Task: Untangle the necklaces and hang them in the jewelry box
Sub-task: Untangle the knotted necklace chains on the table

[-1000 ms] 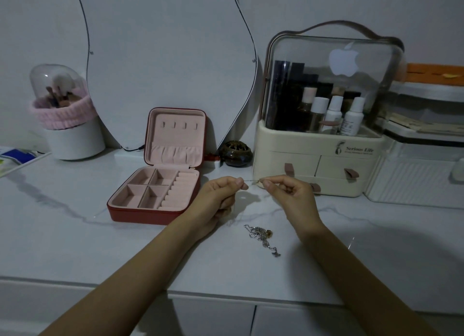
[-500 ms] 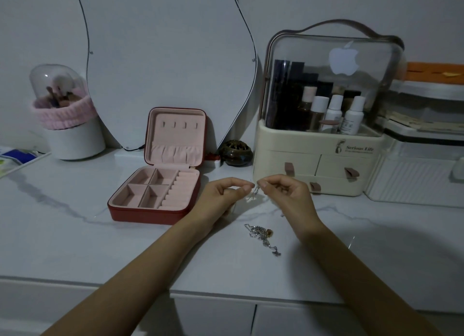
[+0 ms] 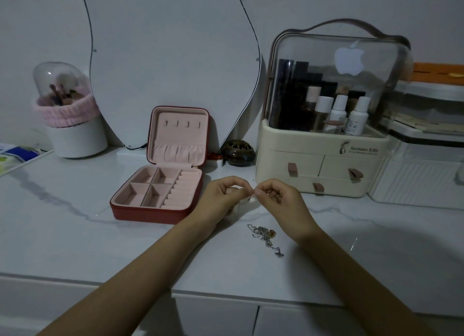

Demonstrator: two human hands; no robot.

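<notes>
A red jewelry box with pink lining stands open on the marble counter, lid upright, its hooks bare. To its right my left hand and my right hand are raised just above the counter with fingertips almost touching. Between them they pinch a thin silver necklace, barely visible in the dim light. A small tangle of silver chains with a brownish pendant lies on the counter below my hands.
A cream cosmetics organizer with a clear lid stands right behind my hands. A dark round pot sits beside the box. A curved mirror leans on the wall. A brush holder is at far left, white bins at far right.
My hands have drawn closer together, so the stretch of chain between them has shortened. The tangle on the counter and the box have not moved.
</notes>
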